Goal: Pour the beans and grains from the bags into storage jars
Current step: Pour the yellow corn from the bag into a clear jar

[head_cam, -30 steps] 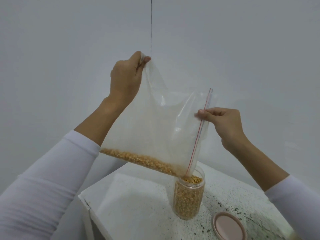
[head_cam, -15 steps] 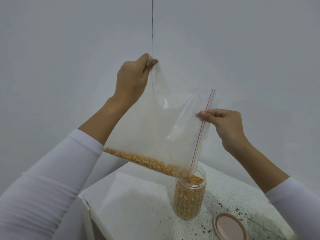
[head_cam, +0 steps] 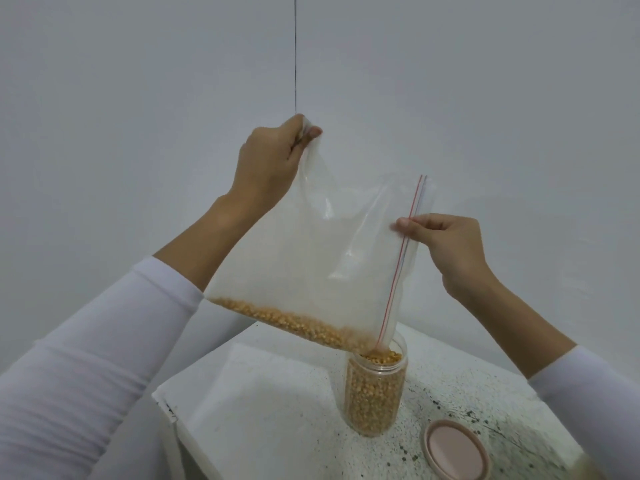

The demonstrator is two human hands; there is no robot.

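Head cam shows the jar (head_cam: 375, 386) on the counter (head_cam: 277, 410) nearly full, left hand (head_cam: 268, 161) pinching the bag (head_cam: 311, 254) corner up high, right hand (head_cam: 446, 237) pinching its zip edge, only a thin strip of grains (head_cam: 284, 318) left to pour.

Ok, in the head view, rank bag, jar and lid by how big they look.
1. bag, by far the largest.
2. jar.
3. lid, though it lies nearer the camera and is cut off at the bottom edge, so jar versus lid is unsure.
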